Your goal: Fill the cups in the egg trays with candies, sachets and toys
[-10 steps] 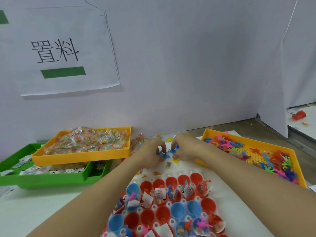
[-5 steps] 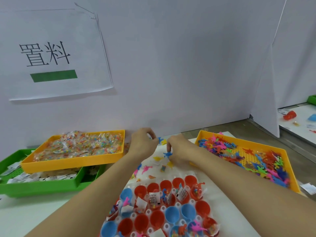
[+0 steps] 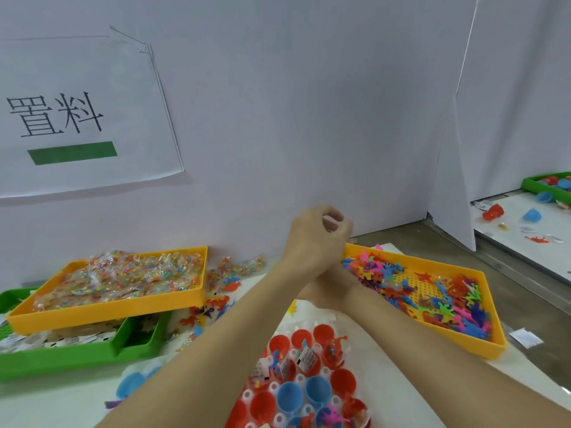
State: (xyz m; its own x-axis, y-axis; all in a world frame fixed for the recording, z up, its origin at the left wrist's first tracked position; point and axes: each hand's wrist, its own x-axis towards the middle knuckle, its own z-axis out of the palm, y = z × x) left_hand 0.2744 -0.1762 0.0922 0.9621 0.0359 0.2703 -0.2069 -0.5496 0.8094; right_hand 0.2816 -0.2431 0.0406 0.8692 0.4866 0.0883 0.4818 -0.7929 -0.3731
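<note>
A white egg tray point(image 3: 273, 387) at the bottom centre holds red cups point(image 3: 343, 381) and blue cups point(image 3: 289, 396); some contain sachets and small toys. My left hand point(image 3: 315, 236) is raised above the near-left corner of the orange toy tray point(image 3: 423, 285), its fingers curled into a loose fist with nothing visible inside. My right hand point(image 3: 327, 293) lies low behind my left forearm, mostly hidden. An orange tray of wrapped candies point(image 3: 123, 305) rests on a green tray with white sachets point(image 3: 61, 361) at the left.
Loose toys point(image 3: 210, 310) and candy packs lie between the trays. A loose blue cup point(image 3: 133, 384) sits left of the egg tray. A white sachet point(image 3: 525, 338) lies right of the toy tray. White partition walls stand behind; a neighbouring bench at far right carries another green tray point(image 3: 547, 184).
My left hand rose from the loose toys on the table and swung right, crossing over my right wrist. The view panned right and down slightly.
</note>
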